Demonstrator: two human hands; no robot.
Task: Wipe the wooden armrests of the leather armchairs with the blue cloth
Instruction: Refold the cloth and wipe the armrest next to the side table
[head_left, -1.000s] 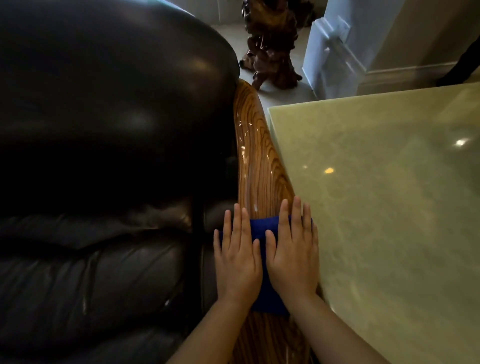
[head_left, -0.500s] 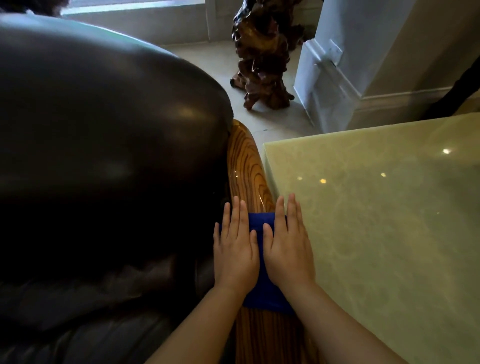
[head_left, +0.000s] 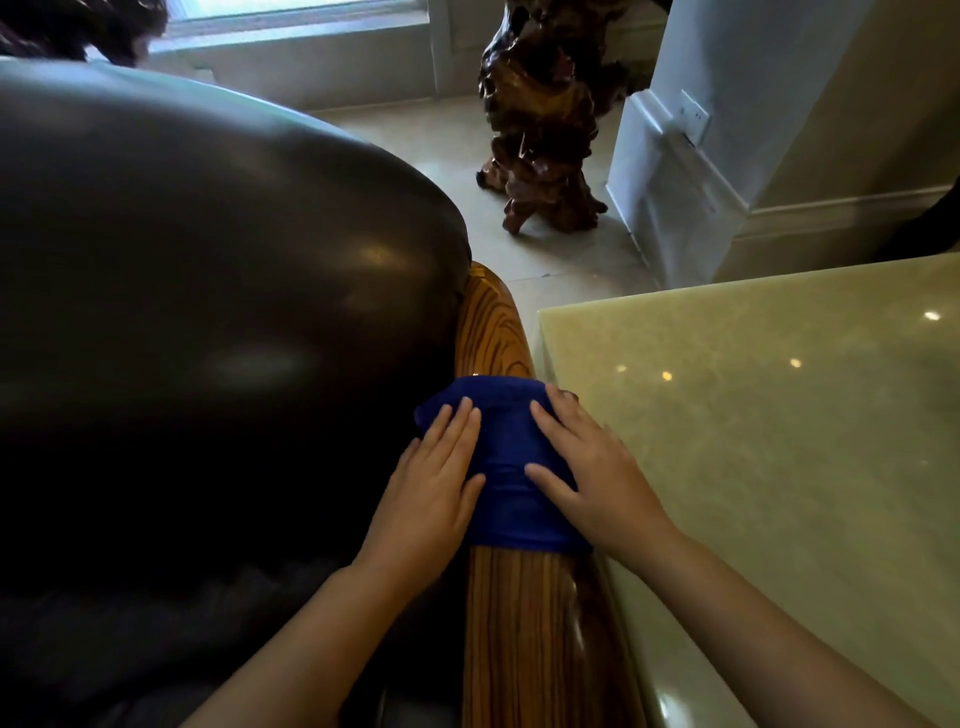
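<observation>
A blue cloth (head_left: 506, 452) is draped over the striped wooden armrest (head_left: 524, 634) of a dark leather armchair (head_left: 218, 322). My left hand (head_left: 434, 488) lies flat on the cloth's left side, against the leather. On the cloth's right side my right hand (head_left: 592, 467) presses down, its fingers curling over the armrest's edge. Both hands hold the cloth down on the wood. Bare wood shows beyond the cloth (head_left: 491, 327) up to the armrest's rounded far end.
A pale green polished stone table (head_left: 769, 441) stands close along the armrest's right side. A dark carved wood sculpture (head_left: 545, 114) stands on the tiled floor beyond. A white pillar base (head_left: 675, 171) is at the back right.
Both hands have slid the cloth farther up the armrest toward its far end and have spread apart on it. The view has tilted up, showing more floor.
</observation>
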